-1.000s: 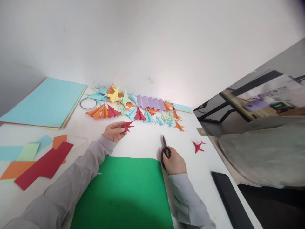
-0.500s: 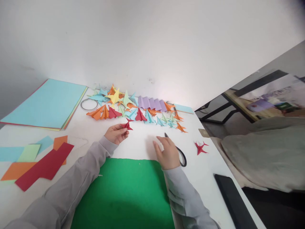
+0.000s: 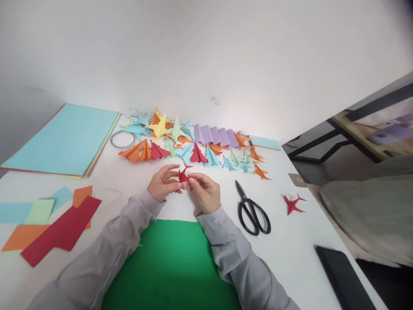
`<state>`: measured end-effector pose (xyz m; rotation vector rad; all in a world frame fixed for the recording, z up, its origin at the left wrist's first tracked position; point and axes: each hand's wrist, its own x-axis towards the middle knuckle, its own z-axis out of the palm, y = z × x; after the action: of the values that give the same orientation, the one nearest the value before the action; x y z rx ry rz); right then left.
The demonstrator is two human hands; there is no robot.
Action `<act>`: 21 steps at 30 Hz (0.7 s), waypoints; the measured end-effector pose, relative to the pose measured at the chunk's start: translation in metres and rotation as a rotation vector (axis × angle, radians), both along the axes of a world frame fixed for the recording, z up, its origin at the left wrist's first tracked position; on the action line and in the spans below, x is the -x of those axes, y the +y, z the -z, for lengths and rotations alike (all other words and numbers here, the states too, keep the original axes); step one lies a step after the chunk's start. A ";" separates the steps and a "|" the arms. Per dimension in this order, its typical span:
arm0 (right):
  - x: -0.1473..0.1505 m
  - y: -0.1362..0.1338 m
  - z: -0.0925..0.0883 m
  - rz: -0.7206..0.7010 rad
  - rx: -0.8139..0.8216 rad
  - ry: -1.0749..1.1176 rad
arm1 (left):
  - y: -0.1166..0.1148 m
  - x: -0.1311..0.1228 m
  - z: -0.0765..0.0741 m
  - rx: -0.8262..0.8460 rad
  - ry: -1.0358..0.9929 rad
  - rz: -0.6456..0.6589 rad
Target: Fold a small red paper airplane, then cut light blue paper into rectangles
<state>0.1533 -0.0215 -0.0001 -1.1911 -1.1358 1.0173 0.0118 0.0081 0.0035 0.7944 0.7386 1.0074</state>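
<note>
Both my hands meet over the white table (image 3: 200,241), just beyond a green sheet (image 3: 171,267). Between them is a small red folded paper figure (image 3: 183,175). My left hand (image 3: 163,185) pinches its left side. My right hand (image 3: 203,193) pinches its right side with thumb and fingertips. Black scissors (image 3: 251,209) lie shut on the table to the right of my right hand, apart from it. Further right lies another red folded paper figure (image 3: 292,203).
A row of many coloured folded paper figures (image 3: 193,144) and a purple pleated paper (image 3: 214,135) lie along the wall. A stack of coloured sheets (image 3: 61,140) and a tape ring (image 3: 122,139) sit at left. Paper offcuts (image 3: 54,219) lie near left. A black phone (image 3: 345,275) rests at right.
My right hand has let go of the scissors, left them on the table and moved left to join my left hand on the red paper figure. The view has shifted slightly.
</note>
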 end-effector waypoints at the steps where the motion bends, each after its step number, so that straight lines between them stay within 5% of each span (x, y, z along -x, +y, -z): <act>1: -0.001 0.000 0.001 -0.020 0.028 0.046 | -0.001 0.000 -0.002 -0.018 0.018 0.019; 11: -0.001 -0.002 0.003 -0.132 -0.040 0.029 | -0.006 0.001 -0.005 -0.143 0.278 0.027; 21: -0.003 0.001 0.009 -0.092 0.051 0.148 | -0.005 0.002 0.004 -0.127 0.261 0.001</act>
<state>0.1558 -0.0201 -0.0090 -1.0930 -1.0611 1.1906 0.0095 0.0033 -0.0007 1.0492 0.9031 0.9669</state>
